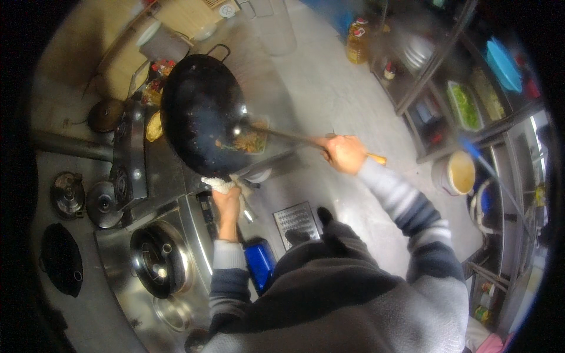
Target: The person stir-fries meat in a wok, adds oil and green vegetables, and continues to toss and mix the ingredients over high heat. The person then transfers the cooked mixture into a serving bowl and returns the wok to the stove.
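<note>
My left hand (pixel 227 207) grips the near side of a black wok (pixel 198 106) through a folded white cloth (pixel 218 184). The wok is tilted, its inside turned towards the right, and a loop handle sticks up at its far rim. My right hand (pixel 346 152) is closed around the long handle of a cooking utensil (pixel 287 134), probably a ladle. The utensil's head is at the wok's right rim. Beside and partly behind that rim, cooked food (pixel 249 142) with orange and green bits lies in what looks like a rectangular clear container.
A stove (pixel 194 229) with an open burner ring (pixel 161 260) stands left. Pot lids (pixel 105 204) and another wok (pixel 62 259) lie farther left. At right are a bucket (pixel 459 174) and shelving with a tray of greens (pixel 465 106). A drain grate (pixel 296 223) is by my feet.
</note>
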Tool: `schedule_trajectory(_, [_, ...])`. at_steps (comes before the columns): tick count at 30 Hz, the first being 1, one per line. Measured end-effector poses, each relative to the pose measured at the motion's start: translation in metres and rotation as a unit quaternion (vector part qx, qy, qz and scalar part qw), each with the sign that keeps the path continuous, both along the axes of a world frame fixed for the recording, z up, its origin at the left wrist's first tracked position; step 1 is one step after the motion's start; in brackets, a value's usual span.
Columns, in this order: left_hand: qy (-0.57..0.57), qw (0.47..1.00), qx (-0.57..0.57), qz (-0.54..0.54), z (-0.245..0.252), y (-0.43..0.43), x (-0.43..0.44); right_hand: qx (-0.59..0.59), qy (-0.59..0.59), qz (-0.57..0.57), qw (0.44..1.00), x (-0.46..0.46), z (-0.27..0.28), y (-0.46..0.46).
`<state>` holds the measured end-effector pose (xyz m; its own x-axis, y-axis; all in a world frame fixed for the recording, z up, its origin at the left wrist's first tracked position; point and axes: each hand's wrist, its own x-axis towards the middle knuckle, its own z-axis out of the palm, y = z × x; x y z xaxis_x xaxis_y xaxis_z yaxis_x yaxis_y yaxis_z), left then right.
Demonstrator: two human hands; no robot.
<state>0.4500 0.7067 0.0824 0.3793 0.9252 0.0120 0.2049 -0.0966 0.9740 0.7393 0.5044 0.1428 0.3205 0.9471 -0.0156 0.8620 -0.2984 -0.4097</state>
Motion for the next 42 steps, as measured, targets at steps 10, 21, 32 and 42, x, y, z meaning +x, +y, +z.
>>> schedule_trajectory(10, [-0.002,0.999,0.036,0.005,0.004,0.004,0.001,0.004,-0.045,0.033,0.998,0.021,-0.044,-0.010])
schedule_trajectory(21, [0.011,0.999,0.027,0.022,0.009,0.000,0.004,0.060,0.026,0.008,0.998,0.005,-0.052,-0.009])
schedule_trajectory(32, [-0.024,0.999,0.020,0.028,0.016,-0.006,0.014,0.090,0.013,0.025,0.996,0.003,-0.070,-0.019])
schedule_trajectory(42, [-0.091,0.991,0.020,0.100,0.048,-0.023,-0.018,0.098,-0.070,-0.014,0.993,0.019,-0.112,-0.039])
